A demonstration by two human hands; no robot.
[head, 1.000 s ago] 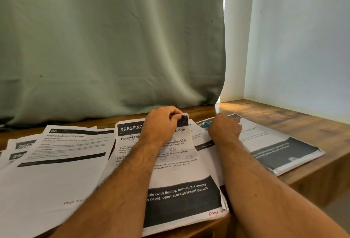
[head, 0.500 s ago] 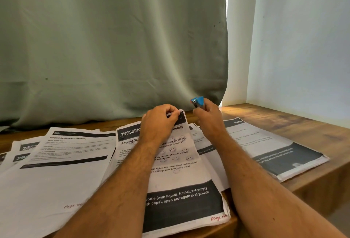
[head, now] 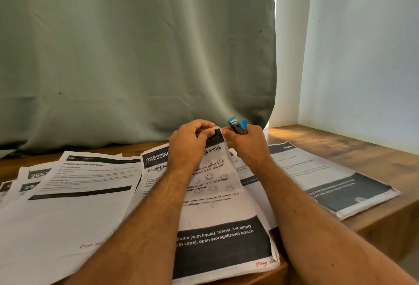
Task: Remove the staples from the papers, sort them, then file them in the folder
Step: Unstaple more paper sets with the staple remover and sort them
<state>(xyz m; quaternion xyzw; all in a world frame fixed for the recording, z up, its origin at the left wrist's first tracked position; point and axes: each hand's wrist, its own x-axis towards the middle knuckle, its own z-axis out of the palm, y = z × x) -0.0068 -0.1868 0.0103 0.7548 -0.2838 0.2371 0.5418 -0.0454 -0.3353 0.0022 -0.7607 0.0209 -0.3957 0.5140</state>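
Both hands meet at the lifted top corner of the middle paper.

Left hand [head: 189, 143] pinches the paper [head: 217, 198] corner; right hand [head: 248, 143] grips what looks like a blue staple remover [head: 237, 125]. More sheets [head: 74, 194] lie at 9 o'clock; bare worktop [head: 340, 144] edge at 3 o'clock.

Green curtain [head: 136, 53], white wall [head: 362, 58], wooden table [head: 340, 148].

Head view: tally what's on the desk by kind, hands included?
Hands: 2, left hand pinching the top corner of the Dressing sheet, right hand gripping the blue staple remover
Staple removers: 1
Paper sheets or stacks: at least 5; overlap hides exact count
Total: at least 8
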